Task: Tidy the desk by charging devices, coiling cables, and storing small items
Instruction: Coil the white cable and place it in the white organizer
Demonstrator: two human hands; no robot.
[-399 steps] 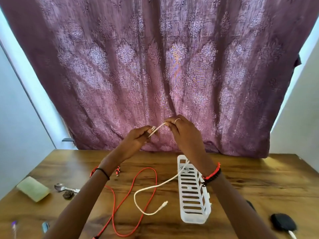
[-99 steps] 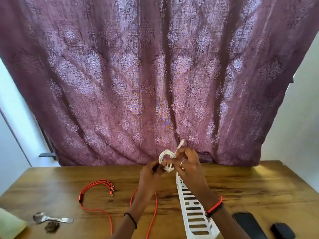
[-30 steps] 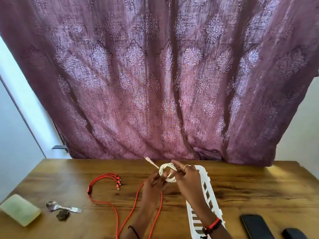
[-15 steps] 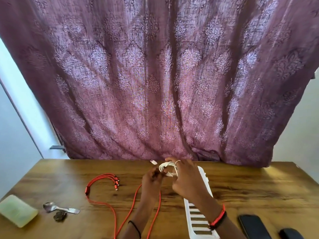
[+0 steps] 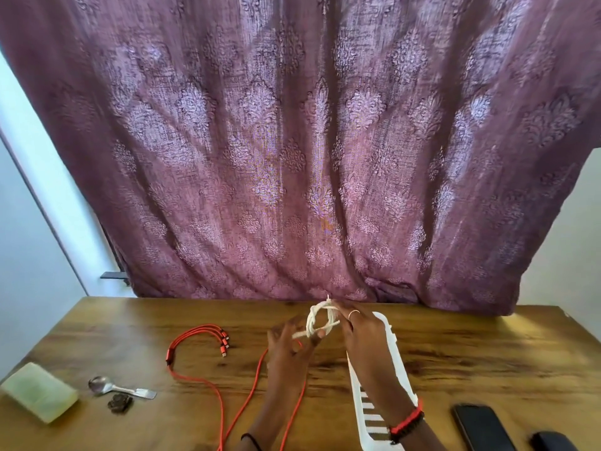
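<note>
A white cable (image 5: 320,320) is wound into a small coil and held above the wooden desk (image 5: 487,353) near its far edge. My right hand (image 5: 361,333) pinches the coil from the right. My left hand (image 5: 289,343) holds the coil's lower left, with a loose white end crossing its fingers. A red multi-head cable (image 5: 208,349) lies uncoiled on the desk to the left and runs under my left forearm. A white slotted plastic basket (image 5: 396,362) lies on the desk under my right arm.
A pale green block (image 5: 39,392), a spoon (image 5: 117,388) and a small dark item (image 5: 119,403) lie at the near left. A black phone (image 5: 481,428) and a black pouch (image 5: 553,442) sit at the near right. A purple curtain (image 5: 292,157) hangs behind the desk.
The white cable went from a long loose length to a tight small coil. In the last second the free plug end has been drawn in towards the coil between both hands.
</note>
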